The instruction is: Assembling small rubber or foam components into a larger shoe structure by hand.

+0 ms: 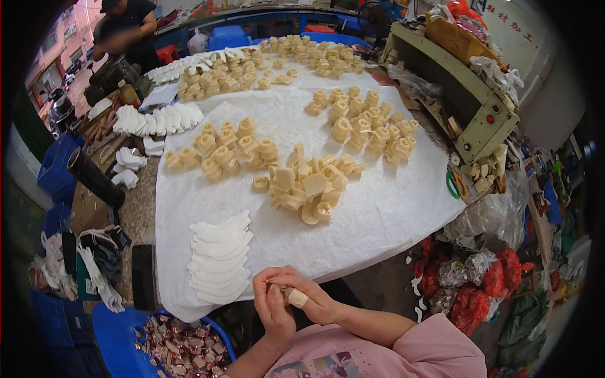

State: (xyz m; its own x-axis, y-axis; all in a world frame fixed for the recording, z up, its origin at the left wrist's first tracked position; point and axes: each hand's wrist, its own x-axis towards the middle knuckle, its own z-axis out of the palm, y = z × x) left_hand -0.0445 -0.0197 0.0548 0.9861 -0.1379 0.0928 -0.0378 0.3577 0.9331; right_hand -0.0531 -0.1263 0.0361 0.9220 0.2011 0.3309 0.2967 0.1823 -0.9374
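Observation:
Close to my body, just off the table's front edge, my left hand (276, 317) and my right hand (320, 307) are closed together around a small beige shoe heel (298, 298). Only part of that heel shows between the fingers. On the cloth to the left of my hands lies an overlapping row of white curved pieces (219, 259). Beyond them is a loose heap of beige heels (309, 183), some on their sides. More heels stand in clusters behind it, at the left (236, 148) and right (372, 123).
A white cloth (359, 236) covers the table. A blue tub (113, 327) of shiny pinkish pieces sits below its left front. A dark phone (144, 277) lies at the left edge. A green machine (485, 129) stands at the right. Another person (129, 31) is at the far left.

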